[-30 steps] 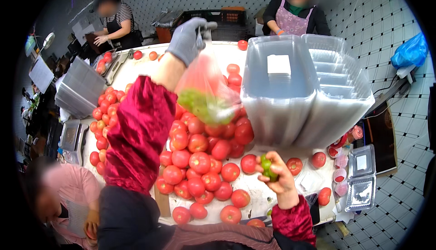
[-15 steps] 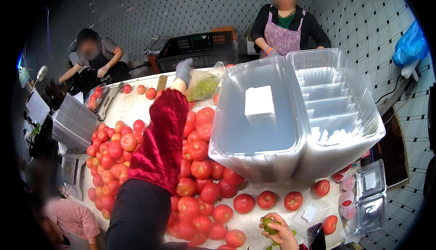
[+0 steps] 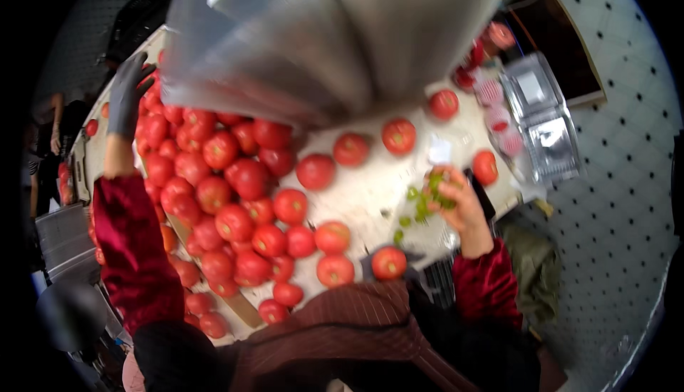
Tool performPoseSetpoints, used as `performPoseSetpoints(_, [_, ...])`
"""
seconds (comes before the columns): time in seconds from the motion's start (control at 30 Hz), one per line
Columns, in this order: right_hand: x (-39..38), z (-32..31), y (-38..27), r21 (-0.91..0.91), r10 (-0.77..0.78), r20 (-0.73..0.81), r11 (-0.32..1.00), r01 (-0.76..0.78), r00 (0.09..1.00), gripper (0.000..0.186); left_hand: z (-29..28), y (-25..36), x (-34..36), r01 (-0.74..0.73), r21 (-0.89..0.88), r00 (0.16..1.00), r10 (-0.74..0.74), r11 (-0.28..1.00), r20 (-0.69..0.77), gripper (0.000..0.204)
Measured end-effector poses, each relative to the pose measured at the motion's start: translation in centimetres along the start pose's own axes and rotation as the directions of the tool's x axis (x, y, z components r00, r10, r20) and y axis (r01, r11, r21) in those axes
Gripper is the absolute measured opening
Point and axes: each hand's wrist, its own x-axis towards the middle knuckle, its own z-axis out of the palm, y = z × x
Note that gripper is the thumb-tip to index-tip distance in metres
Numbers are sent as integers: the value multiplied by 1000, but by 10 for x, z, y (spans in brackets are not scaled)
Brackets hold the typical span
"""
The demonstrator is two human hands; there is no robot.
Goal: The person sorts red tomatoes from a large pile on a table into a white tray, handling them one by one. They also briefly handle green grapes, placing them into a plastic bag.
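Note:
My left hand [image 3: 127,100], in a grey glove, reaches over the far left edge of a large heap of red tomatoes [image 3: 233,222]. Its fingers are apart, and I see nothing in it. My bare right hand [image 3: 464,207] is closed around some small green grapes [image 3: 437,194] at the right side of the table. A few loose green grapes [image 3: 406,222] lie beside it on clear plastic film. A single tomato [image 3: 485,167] sits just right of that hand, and a white slip [image 3: 439,150] lies above it.
Blurred stacks of clear plastic boxes [image 3: 313,57] stand tall across the far side. An opened clear clamshell box [image 3: 541,117] and net-wrapped fruits [image 3: 499,118] are at the right edge. A grey-lidded stack [image 3: 64,242] is far left.
My view has swung down and right. My left hand no longer appears beside the bag of green produce, which has left view. My right hand still holds green grapes, with more now showing.

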Motion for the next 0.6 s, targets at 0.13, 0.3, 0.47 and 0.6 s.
performPoseSetpoints(0.13, [-26, -26, 12, -533, -202, -242, 845, 44, 949, 28, 73, 35, -118, 178, 167, 960, -208, 970, 186, 36])
performPoseSetpoints(0.3, [-2, -74, 80, -932, -323, 139, 276, 234, 936, 32, 119, 46, -268, 379, -253, 925, -362, 890, 115, 37])
performPoseSetpoints(0.47, [-45, -54, 37, -944, -653, 45, 221, 247, 756, 29, 103, 60, -390, 430, -54, 890, -433, 901, -144, 31])
performPoseSetpoints(0.6, [-95, -31, 46, -952, -576, 68, 206, 225, 814, 26, 108, 59, -480, 399, 58, 896, -375, 915, -239, 28])
